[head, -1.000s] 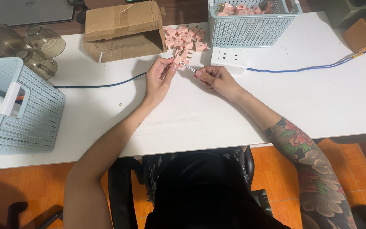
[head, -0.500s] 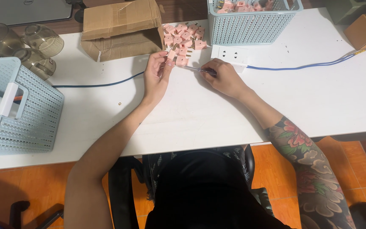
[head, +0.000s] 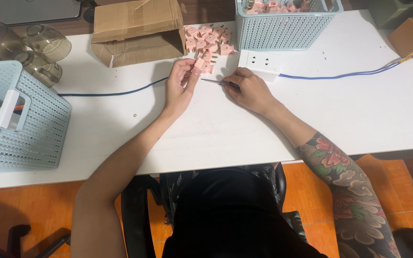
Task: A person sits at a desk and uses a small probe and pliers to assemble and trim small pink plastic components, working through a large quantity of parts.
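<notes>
Nearest: white surface (head: 244, 138), bare in front of the person, forearms resting on it.

Left hand (head: 179, 86): fingers curled, pinching 1 pink plug (head: 198, 63) at the near edge of the loose pile.

Right hand (head: 250, 88): closed around a thin screwdriver (head: 214, 81), tip aimed left toward the held plug, just short of it.

Pile of pink plugs (head: 210, 40): loose heap on the surface beyond the hands, between the cardboard box and the far basket; prongs showing on several.

Far basket (head: 283, 28): pale blue mesh, more pink plugs inside. Judged to be a sorted batch, though whether finished or waiting cannot be told. The loose pile suggests a fair share of the work is left.

White socket strip (head: 263, 61): just beyond the right hand, blue cable (head: 350, 74) running off right.

Cardboard box (head: 137, 31): open, on its side, left of the pile.

Dark cable (head: 115, 92): crosses the surface left of the left hand.

Left basket (head: 34, 119): pale blue, well apart. 2 smoky clear jars (head: 29, 48) behind it.

Nothing stands between the hands and the pile.
</notes>
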